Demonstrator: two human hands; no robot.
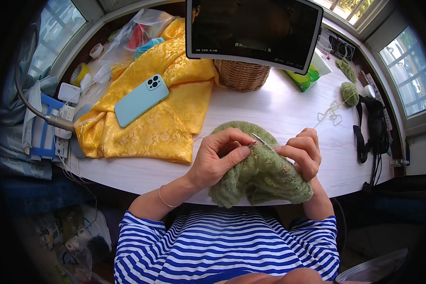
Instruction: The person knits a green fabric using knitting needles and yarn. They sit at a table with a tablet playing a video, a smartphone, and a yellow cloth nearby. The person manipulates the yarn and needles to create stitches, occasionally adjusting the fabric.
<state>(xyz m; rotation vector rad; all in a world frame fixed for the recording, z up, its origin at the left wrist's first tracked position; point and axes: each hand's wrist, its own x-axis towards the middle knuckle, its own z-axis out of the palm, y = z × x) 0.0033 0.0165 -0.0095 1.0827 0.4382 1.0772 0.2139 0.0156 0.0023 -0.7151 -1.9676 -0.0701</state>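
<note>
Green knitting (265,177) hangs between my two hands at the table's front edge, its lower folds drooping over the edge. My left hand (217,156) is closed on its upper edge, thumb and forefinger pinched near the tip of a metal knitting needle (259,138). On the other side, my right hand (302,154) is closed around the needle's shaft and the fabric beside it. A pale strand of yarn (331,113) runs from near my right hand to a loose tangle on the table. Beyond it lies a green yarn ball (350,93).
Yellow patterned cloth (175,109) covers the table's left part, with a light-blue phone (142,100) on it. A tablet (255,33) leans at a wicker basket (243,75). Black straps (371,123) lie at the right; a gooseneck stand (57,122) and power strips stand left.
</note>
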